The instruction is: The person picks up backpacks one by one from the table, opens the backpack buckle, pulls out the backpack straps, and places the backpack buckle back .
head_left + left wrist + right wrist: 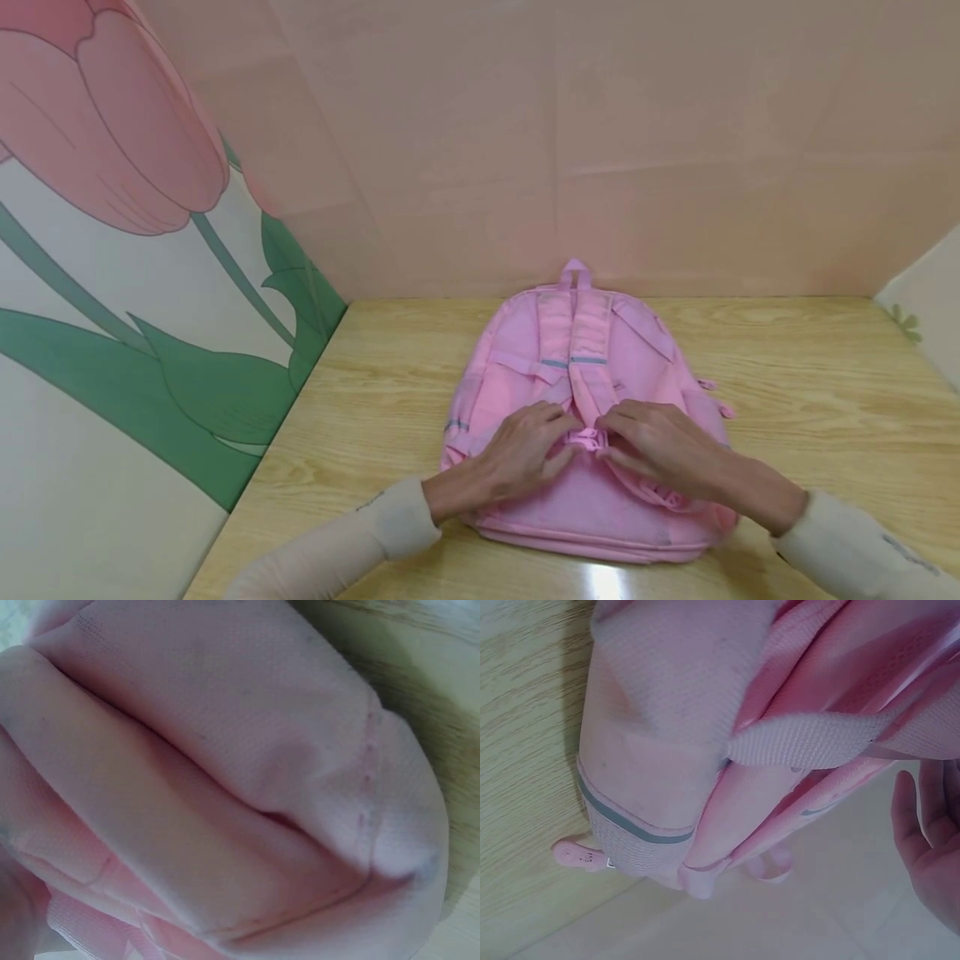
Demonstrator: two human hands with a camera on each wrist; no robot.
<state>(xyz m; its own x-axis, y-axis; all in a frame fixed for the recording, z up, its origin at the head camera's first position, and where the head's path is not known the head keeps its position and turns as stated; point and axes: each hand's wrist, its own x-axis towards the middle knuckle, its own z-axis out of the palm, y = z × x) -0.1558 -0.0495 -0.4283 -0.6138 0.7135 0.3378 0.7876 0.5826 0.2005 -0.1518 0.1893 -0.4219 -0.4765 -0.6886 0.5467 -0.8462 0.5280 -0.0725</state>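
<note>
The pink backpack (637, 379) is laid on the wooden table (825, 400), strap side up, between four and five o'clock from the head view's centre, its top loop (575, 271) pointed to twelve o'clock. A small pink buckle (588, 439) is held between both hands: its nine o'clock end is pinched by the left hand (528, 450), its three o'clock end by the right hand (663, 446), with only a narrow gap left between thumb and fingers. Whether its halves are latched cannot be told, as they are partly covered by fingertips. Should the ends be worked at unequal angles, the buckle could be jammed or left half-joined. Skin could be nipped, since the fingertips are placed so close. If the webbing (810, 740) were twisted, the shoulder straps (590, 329) could be skewed; under a hard tug, the bag could be dragged toward six o'clock.
</note>
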